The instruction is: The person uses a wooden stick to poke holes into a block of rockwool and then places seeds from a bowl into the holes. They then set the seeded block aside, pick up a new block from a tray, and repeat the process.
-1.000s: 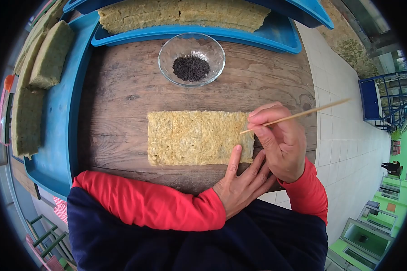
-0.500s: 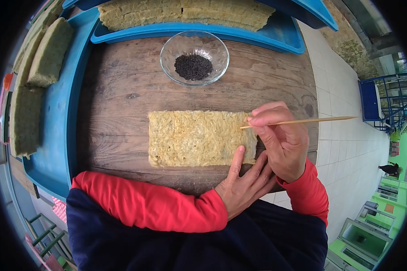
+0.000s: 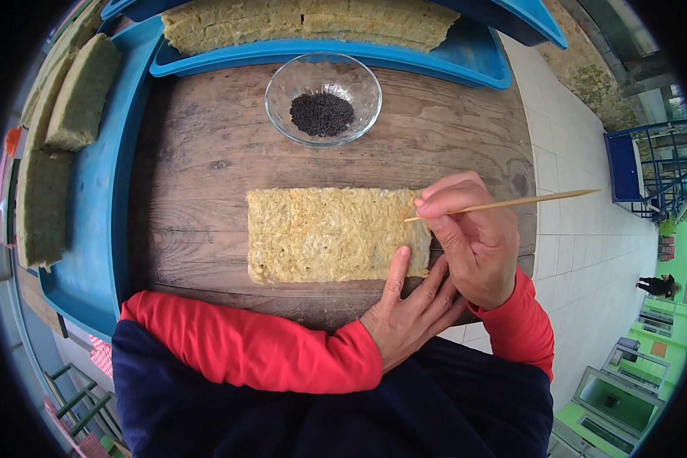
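Note:
A pale yellow fibrous slab (image 3: 320, 235) lies flat on the wooden table. My right hand (image 3: 477, 237) pinches a thin wooden stick (image 3: 534, 200), whose one tip touches the slab's top near its right end. Below it, my left hand (image 3: 414, 309) has its fingers apart, the index fingertip resting on the slab's lower right part and the other fingers beside the corner, partly beneath my right hand. Beyond the slab stands a clear glass bowl (image 3: 324, 70) holding small black seeds or grains (image 3: 322, 114).
Blue trays holding more fibrous slabs stand at the back (image 3: 336, 55) and along the left (image 3: 91, 221). The wooden table (image 3: 198, 175) ends at the right above a tiled floor. A blue metal rack (image 3: 626, 168) and a distant person (image 3: 656, 286) are at the far right.
The view has shifted slightly, and the bowl and slab appear a little further left. Both hands keep nearly the same pose, with the stick tip still at the slab.

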Tool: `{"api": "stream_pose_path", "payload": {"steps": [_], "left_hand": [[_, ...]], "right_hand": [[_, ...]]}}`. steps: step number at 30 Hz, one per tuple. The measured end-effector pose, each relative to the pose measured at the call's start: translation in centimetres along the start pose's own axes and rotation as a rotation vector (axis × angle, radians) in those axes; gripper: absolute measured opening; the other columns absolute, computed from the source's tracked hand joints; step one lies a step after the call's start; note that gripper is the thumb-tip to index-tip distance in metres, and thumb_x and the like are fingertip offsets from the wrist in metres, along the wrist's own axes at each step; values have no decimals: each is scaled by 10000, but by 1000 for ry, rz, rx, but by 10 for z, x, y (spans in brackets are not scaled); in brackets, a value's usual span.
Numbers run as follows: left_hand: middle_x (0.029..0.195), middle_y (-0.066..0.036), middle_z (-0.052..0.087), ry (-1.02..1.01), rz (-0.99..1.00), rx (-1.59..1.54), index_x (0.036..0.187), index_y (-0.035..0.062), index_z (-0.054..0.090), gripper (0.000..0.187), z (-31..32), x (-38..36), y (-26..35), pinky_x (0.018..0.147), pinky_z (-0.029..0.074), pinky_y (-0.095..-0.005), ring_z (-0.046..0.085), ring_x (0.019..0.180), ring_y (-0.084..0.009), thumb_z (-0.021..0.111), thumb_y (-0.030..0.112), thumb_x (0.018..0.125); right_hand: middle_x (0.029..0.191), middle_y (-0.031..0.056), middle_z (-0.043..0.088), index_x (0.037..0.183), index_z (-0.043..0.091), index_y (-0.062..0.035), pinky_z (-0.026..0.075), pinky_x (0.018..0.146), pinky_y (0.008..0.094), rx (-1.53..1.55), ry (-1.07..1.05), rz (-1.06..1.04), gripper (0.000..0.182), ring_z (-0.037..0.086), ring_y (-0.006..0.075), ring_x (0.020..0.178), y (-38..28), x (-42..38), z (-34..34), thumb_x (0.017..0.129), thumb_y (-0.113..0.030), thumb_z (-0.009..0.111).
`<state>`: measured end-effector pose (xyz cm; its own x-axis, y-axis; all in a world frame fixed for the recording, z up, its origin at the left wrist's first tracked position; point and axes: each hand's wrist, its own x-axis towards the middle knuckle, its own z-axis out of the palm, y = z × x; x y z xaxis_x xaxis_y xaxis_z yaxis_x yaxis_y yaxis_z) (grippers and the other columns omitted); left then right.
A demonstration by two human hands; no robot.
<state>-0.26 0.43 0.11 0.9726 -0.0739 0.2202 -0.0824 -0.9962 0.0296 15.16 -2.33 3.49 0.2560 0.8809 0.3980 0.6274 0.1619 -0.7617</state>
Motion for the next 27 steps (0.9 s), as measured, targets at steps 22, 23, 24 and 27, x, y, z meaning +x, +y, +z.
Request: {"api": "stream_pose_path", "payload": {"steps": [22,23,24,27], "left_hand": [[1310,-11,494,2,6,8,1244,272,521,401,0,1,0,993,213,-735,427,1277,-218,490,352,852],[1310,-11,494,2,7,7,1244,272,521,401,0,1,0,993,213,-735,427,1277,-218,490,352,852],[1313,-12,493,4,3,7,1244,271,520,402,0,1,0,994,211,-735,425,1279,-218,490,352,852],[1326,-15,484,-4,3,5,1255,269,514,411,0,1,0,989,216,-736,421,1284,-222,487,351,853]], "right_hand": [[800,82,630,859,640,-33,488,674,313,-61,25,-21,106,607,237,812,-2,4,1,794,51,635],[804,91,623,867,627,-26,483,693,298,-67,7,-22,72,603,223,829,-2,3,1,833,37,621],[804,91,623,867,627,-26,483,693,298,-68,7,-22,72,603,223,829,-3,4,0,833,37,621],[797,89,624,863,629,-29,482,694,299,-85,-17,-37,75,602,225,829,-3,5,-1,827,37,625]]}}
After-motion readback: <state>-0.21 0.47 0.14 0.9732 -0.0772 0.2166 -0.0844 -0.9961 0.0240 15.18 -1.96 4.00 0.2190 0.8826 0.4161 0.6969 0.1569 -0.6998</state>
